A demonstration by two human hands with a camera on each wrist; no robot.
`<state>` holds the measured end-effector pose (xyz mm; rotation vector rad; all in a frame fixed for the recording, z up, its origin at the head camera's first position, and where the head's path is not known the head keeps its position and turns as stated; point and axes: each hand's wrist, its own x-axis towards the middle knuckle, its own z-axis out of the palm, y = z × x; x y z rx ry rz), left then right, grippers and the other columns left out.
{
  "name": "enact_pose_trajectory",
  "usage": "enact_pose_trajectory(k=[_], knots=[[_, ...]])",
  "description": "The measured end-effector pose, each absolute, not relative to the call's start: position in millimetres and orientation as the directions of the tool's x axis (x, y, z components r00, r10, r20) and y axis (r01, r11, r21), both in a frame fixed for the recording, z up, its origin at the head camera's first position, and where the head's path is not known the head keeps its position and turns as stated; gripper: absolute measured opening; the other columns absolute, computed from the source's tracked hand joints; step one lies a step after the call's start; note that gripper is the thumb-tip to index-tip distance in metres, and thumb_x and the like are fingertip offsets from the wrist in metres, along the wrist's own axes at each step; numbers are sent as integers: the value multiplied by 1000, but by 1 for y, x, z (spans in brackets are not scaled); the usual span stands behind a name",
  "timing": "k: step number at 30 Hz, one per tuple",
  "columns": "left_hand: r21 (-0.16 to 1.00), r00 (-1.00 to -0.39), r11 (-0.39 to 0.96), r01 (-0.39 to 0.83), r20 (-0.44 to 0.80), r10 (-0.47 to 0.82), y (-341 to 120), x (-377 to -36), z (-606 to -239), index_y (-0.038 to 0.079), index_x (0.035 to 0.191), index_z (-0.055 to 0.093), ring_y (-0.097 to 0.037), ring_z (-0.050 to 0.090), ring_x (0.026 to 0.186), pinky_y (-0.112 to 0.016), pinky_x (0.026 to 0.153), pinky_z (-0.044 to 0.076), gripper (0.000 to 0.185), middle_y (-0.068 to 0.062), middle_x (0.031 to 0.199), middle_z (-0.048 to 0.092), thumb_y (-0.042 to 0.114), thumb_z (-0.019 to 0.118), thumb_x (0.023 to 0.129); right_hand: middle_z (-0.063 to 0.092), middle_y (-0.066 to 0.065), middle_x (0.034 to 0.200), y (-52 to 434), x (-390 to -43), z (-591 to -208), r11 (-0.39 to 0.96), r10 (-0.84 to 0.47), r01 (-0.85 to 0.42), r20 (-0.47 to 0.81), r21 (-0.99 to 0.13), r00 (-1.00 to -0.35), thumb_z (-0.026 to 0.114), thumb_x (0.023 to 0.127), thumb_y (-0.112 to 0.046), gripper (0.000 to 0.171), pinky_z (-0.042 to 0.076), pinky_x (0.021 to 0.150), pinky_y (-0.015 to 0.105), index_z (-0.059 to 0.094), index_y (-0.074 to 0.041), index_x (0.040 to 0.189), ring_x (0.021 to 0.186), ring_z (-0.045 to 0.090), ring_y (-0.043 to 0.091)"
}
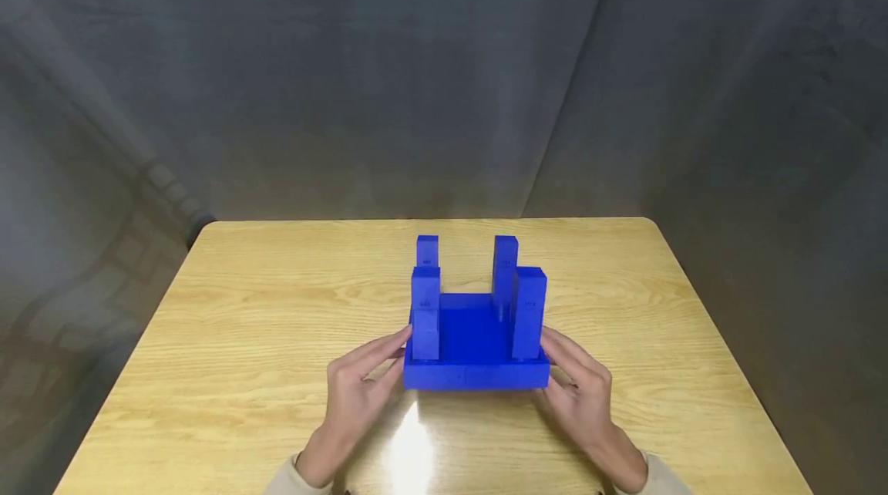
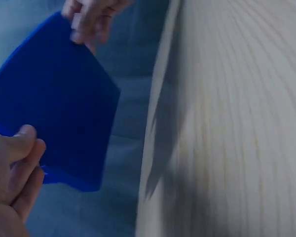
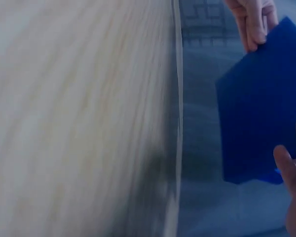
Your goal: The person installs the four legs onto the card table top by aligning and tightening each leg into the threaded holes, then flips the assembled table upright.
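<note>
A blue block piece (image 1: 475, 341), a flat square base with four upright posts at its corners, is held between both hands over the near middle of the wooden table (image 1: 243, 325). In the head view its base looks level and its posts stand straight up, two at the near corners and two at the far ones; whether the base touches the tabletop or is lifted just off it cannot be told from that view. The left hand (image 1: 361, 383) grips the base's left side, fingers reaching to the near left corner, thumb on the edge. The right hand (image 1: 579, 391) grips the right side in the same way, fingers curled against the near right corner. In the left wrist view the plain blue underside (image 2: 59, 103) fills the left of the picture, with the thumb of the left hand at its lower corner and the fingertips (image 2: 86, 22) of the right hand on the far corner above. The right wrist view shows the same underside with a hand on each end. Pale sleeves show at both wrists by the table's near edge. A grey cloth backdrop (image 1: 444, 71) hangs behind the far edge.
</note>
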<state>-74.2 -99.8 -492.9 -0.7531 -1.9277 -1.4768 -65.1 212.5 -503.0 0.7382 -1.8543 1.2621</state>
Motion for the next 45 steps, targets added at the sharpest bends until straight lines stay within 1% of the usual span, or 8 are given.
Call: enact_pose_trajectory(k=[5, 13, 21, 28, 33, 38, 42, 45], knots=[[555, -595, 261, 790, 797, 104, -101, -76, -492, -6, 127, 79, -30, 81, 86, -23, 85, 66, 41, -24, 112, 80, -12, 79, 87, 73, 29, 112, 215, -66, -499, 394, -94, -816, 865, -422, -493, 72, 111, -25, 45, 60, 94, 13, 76, 18, 122, 114, 70, 8], [567, -618, 290, 771, 776, 126, -99, -75, -487, -6, 131, 77, -37, 81, 109, -27, 97, 64, 34, -25, 126, 79, 18, 77, 107, 77, 30, 124, 218, -67, -493, 416, -147, -808, 846, -418, -513, 70, 111, -30, 45, 58, 107, 21, 76, 11, 128, 130, 72, 16], [660, -713, 295, 691, 690, 129, -94, -74, -472, -8, 132, 74, -36, 81, 103, -31, 86, 68, 53, -22, 120, 80, -15, 88, 82, 79, 21, 114, 214, -61, -481, 469, -139, -733, 778, -493, -612, 67, 111, -37, 51, 56, 109, 20, 75, 10, 129, 120, 73, 9], [722, -757, 246, 647, 646, 96, -96, -76, -465, -5, 145, 68, -25, 78, 104, -30, 79, 69, 65, -19, 116, 80, -19, 84, 83, 81, 21, 104, 207, -60, -474, 475, -70, -668, 732, -573, -677, 69, 109, -41, 53, 57, 103, 15, 76, 9, 125, 110, 74, 3], [796, -823, 222, 564, 564, 68, -95, -76, -461, -3, 152, 60, -14, 76, 103, -31, 77, 69, 69, -17, 114, 82, -17, 83, 88, 82, 13, 104, 206, -62, -474, 363, -19, -674, 718, -643, -696, 73, 106, -39, 72, 61, 94, 15, 51, 22, 139, 102, 75, -2], [894, -906, 161, 419, 422, 19, -91, -76, -452, 0, 150, 57, -11, 77, 96, -35, 77, 70, 64, -17, 110, 83, -11, 83, 92, 76, -13, 117, 208, -68, -471, 229, -19, -657, 671, -718, -741, 76, 106, -17, 71, 65, 80, 18, 33, 22, 146, 101, 76, -2], [952, -958, 125, 281, 286, -26, -89, -80, -446, 4, 146, 58, -16, 81, 87, -38, 72, 71, 61, -17, 106, 84, -6, 86, 92, 77, -10, 108, 209, -75, -466, 178, -14, -620, 628, -764, -778, 71, 98, 18, 67, 64, 72, 16, 31, 18, 152, 94, 77, -1], [978, -980, 103, 181, 188, -59, -88, -85, -443, 8, 143, 59, -20, 82, 80, -34, 62, 68, 59, -16, 104, 84, -3, 88, 92, 78, -7, 99, 209, -82, -462, 179, 15, -556, 567, -812, -823, 67, 93, 28, 70, 63, 73, 14, 34, 13, 154, 89, 77, 1]])
